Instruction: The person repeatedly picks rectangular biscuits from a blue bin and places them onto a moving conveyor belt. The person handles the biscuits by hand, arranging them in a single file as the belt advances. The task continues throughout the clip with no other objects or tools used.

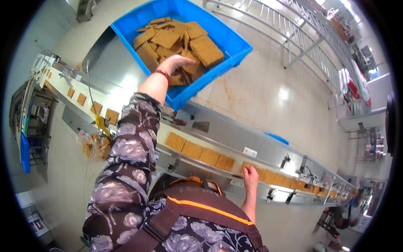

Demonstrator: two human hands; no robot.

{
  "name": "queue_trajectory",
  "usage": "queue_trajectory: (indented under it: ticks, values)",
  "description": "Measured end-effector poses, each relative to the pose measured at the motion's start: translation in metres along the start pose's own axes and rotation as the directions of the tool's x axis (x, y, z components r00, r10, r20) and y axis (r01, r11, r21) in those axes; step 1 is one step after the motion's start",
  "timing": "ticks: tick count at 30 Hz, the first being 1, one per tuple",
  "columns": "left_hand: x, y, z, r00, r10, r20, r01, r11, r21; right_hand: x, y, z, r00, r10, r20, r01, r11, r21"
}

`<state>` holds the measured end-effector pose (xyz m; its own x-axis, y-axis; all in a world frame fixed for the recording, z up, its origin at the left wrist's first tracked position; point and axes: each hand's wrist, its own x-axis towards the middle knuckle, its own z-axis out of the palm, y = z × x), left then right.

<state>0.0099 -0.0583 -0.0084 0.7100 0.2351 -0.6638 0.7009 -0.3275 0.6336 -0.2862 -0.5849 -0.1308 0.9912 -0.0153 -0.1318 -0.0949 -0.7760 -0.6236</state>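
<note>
My left hand (175, 64) reaches into a blue plastic crate (235, 53), over a heap of square, flat brown slabs (167, 38) with a coarse, crumbly surface. Its thumb side is stretched out to the right; the other fingers point down among the slabs and are partly hidden. Nothing held shows in it. Lower right, my right hand (251, 176) is at the near edge of a conveyor belt (240, 163). Its fingers are curled together against a brown slab (247, 166) in the row; whether they pinch it I cannot make out. Left of it lies a group of touching slabs (200, 152).
More slabs (111, 116) lie spaced apart on the belt at left. A clear bag (95, 145) hangs beside a yellow-handled tool (101, 124). Metal rails (273, 21) stand beyond the crate. Sensors and brackets (306, 170) line the belt at right.
</note>
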Motion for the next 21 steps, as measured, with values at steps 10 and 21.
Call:
queue_trajectory:
  ticks: [10,21]
  values:
    - [0.023,-0.015,0.011,0.988,0.054,-0.141,-0.094,0.952,-0.290,-0.008,-0.003,-0.006,0.998,0.066,0.024,-0.067,0.997,0.042]
    - [-0.121,-0.018,-0.079,0.868,0.456,-0.197,-0.492,0.731,-0.473,0.006,-0.005,-0.007,0.998,-0.030,0.053,0.026,0.997,0.074]
